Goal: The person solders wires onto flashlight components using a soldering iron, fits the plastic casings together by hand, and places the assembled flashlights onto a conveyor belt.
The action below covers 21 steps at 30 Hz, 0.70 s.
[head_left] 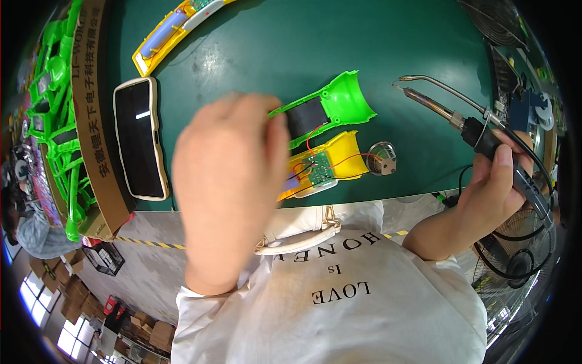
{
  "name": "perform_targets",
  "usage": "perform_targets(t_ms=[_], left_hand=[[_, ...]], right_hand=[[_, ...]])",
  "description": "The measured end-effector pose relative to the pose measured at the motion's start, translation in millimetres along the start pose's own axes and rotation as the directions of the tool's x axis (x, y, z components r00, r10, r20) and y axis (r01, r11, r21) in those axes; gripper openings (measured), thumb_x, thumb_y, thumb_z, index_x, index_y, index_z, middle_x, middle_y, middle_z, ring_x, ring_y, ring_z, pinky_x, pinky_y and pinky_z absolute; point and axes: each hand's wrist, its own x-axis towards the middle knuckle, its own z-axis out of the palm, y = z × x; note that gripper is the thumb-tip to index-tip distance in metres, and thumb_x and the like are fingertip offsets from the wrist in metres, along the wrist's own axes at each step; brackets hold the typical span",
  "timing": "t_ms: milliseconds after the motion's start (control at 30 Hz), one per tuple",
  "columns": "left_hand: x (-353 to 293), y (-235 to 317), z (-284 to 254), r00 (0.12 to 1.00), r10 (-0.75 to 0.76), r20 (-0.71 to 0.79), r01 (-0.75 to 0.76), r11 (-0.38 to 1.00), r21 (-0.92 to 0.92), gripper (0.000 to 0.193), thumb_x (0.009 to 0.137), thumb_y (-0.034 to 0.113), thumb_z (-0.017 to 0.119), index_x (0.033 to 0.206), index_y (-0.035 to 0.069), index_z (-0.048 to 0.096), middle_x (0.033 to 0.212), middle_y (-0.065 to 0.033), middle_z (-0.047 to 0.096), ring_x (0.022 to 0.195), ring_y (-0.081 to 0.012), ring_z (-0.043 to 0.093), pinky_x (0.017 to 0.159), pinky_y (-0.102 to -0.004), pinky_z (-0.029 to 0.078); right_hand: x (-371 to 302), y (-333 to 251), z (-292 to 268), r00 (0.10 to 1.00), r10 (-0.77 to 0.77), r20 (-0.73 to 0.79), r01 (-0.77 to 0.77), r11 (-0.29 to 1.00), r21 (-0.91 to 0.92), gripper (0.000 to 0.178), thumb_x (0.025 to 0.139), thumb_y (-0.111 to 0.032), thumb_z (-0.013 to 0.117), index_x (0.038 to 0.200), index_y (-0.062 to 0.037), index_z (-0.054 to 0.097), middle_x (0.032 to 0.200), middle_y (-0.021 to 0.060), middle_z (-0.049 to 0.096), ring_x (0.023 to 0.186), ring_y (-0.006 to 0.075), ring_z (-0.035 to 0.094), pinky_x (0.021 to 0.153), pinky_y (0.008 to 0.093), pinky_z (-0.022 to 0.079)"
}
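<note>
My right hand [494, 176] is closed around the black handle of a soldering iron [482, 139]. A thin curved metal tube [445, 83] runs beside the iron, its end close to the tip. My left hand [230, 176], slightly blurred, is raised over the bench with curled fingers; what they hold, if anything, is hidden. It covers the left end of a green plastic shell [348, 100] with a dark panel inside. Nearer me lies a yellow shell [350, 151] with a green circuit board [319, 168]. A red wire joins the two shells; another reaches a round metal part [382, 159].
A phone in a pale case [140, 139] lies at the left of the green bench [412, 48]. Beyond it is another yellow shell [145, 60] holding a blue cylinder. A cardboard box [97, 109] with green plastic parts stands far left. Fans sit at the right.
</note>
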Motion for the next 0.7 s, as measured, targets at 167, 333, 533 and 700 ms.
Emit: perform_targets(t_ms=[167,333,533,700], left_hand=[[12,-34,-3,0.991,0.023,0.131,0.003,0.981,-0.196,0.019,0.071,0.007,0.059,0.089,0.001,0.057,0.077,-0.0126,0.056,0.071,-0.0281,0.054,0.066,-0.0355,0.043],[13,-37,6,0.916,0.2,0.347,-0.099,0.953,-0.288,0.029,0.067,0.005,0.063,0.094,0.001,0.056,0.077,-0.0094,0.051,0.069,-0.0191,0.048,0.062,-0.0285,0.039],[2,-25,7,0.913,0.29,0.285,-0.273,0.957,-0.1,0.022,0.062,0.0,0.059,0.076,0.002,0.042,0.073,-0.0127,0.05,0.066,-0.0287,0.048,0.057,-0.0346,0.038],[-24,-13,3,0.915,0.288,0.282,-0.343,0.923,0.173,0.031,0.063,0.006,0.063,0.086,0.005,0.043,0.08,-0.011,0.051,0.071,-0.0294,0.05,0.06,-0.0356,0.038]], right_hand=[[0,3,-12,0.999,-0.031,-0.011,0.032,0.999,0.03,0.012,0.076,-0.007,0.052,0.081,0.0035,0.052,0.06,0.0032,0.045,0.041,0.0042,0.034,0.038,0.0166,0.023],[-9,5,-24,0.998,-0.043,-0.047,0.046,0.997,0.06,0.012,0.077,-0.009,0.053,0.083,0.002,0.051,0.06,0.0024,0.045,0.041,0.0037,0.033,0.038,0.0168,0.023],[-18,1,-42,0.997,-0.021,-0.078,0.028,0.996,0.086,0.01,0.078,-0.008,0.053,0.084,0.0009,0.052,0.061,0.0013,0.046,0.042,0.003,0.034,0.038,0.0163,0.023],[-21,1,-48,0.995,-0.009,-0.099,0.017,0.997,0.079,0.009,0.078,-0.007,0.053,0.083,0.0006,0.052,0.062,0.0006,0.046,0.044,0.003,0.035,0.039,0.0165,0.025]])
